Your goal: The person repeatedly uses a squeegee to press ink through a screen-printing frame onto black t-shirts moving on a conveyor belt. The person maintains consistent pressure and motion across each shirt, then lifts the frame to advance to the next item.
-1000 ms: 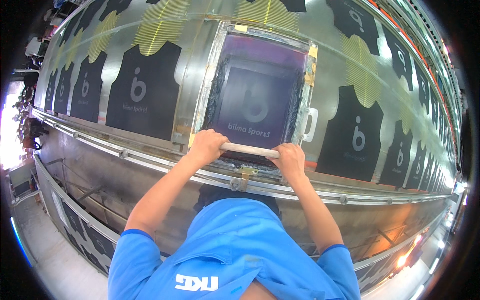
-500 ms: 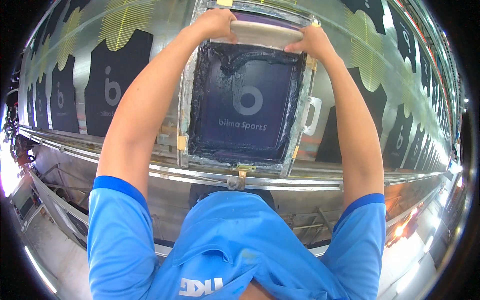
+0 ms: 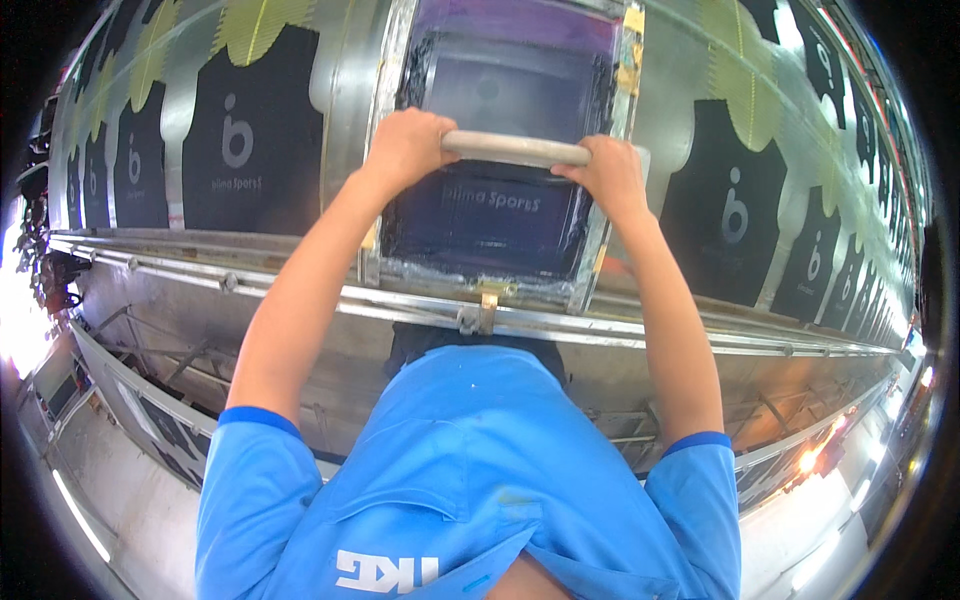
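My left hand [image 3: 408, 150] and my right hand [image 3: 608, 175] grip the two ends of a squeegee [image 3: 515, 148] with a pale, bar-like top edge. It lies crosswise over the middle of a screen-printing frame [image 3: 592, 262], between a round emblem and a line of lettering on the dark mesh [image 3: 470, 235]. Smeared dark ink runs along the inner sides of the mesh. A purple band [image 3: 520, 22] shows at the frame's far end. The squeegee's blade is hidden under its bar and my fingers.
Black garment panels [image 3: 280, 150] with pale prints lie flat in a row to the left, and more black panels [image 3: 690, 215] to the right. Yellow patterned patches [image 3: 735, 110] sit beyond their necklines. A metal rail [image 3: 570, 326] runs along the table's near edge.
Both hands have drawn the squeegee from the frame's far end toward me, to about its middle. The head view has shifted slightly.
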The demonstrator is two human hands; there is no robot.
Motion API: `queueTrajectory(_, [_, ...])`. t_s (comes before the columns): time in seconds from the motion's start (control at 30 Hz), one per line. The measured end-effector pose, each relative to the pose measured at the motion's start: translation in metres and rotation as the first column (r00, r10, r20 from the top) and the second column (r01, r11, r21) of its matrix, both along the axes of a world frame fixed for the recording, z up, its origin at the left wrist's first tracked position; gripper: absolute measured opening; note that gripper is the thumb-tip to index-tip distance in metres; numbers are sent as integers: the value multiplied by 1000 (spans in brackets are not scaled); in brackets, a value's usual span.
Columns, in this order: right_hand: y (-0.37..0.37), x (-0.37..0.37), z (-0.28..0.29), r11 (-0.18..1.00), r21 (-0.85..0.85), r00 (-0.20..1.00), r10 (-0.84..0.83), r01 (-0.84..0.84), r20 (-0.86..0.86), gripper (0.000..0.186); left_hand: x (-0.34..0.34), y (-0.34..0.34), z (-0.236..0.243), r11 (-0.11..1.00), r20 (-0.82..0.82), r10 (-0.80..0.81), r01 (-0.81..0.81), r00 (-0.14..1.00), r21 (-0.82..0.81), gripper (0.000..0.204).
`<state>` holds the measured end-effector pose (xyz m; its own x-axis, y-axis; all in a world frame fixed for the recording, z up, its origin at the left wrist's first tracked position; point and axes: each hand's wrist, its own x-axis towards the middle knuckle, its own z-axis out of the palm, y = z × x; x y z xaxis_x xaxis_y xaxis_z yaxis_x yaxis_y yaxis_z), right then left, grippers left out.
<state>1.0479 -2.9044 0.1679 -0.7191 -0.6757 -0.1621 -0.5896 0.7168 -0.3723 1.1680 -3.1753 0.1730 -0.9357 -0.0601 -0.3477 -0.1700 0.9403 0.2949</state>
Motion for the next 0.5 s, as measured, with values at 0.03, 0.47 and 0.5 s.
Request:
queueTrajectory(0.03, [9, 22, 0, 1000, -23, 1000, 2, -2, -16, 39, 25, 9, -4, 1000, -40, -6, 6, 999, 0, 28])
queueTrajectory(0.47, [22, 42, 5, 994, -92, 998, 62, -65, -31, 36, 58, 16, 9, 993, -157, 71, -54, 985, 106, 21])
queueTrajectory(0.5, [11, 13, 6, 996, -56, 996, 59, -63, -72, 39, 24, 6, 15, 999, -60, 36, -37, 998, -9, 24])
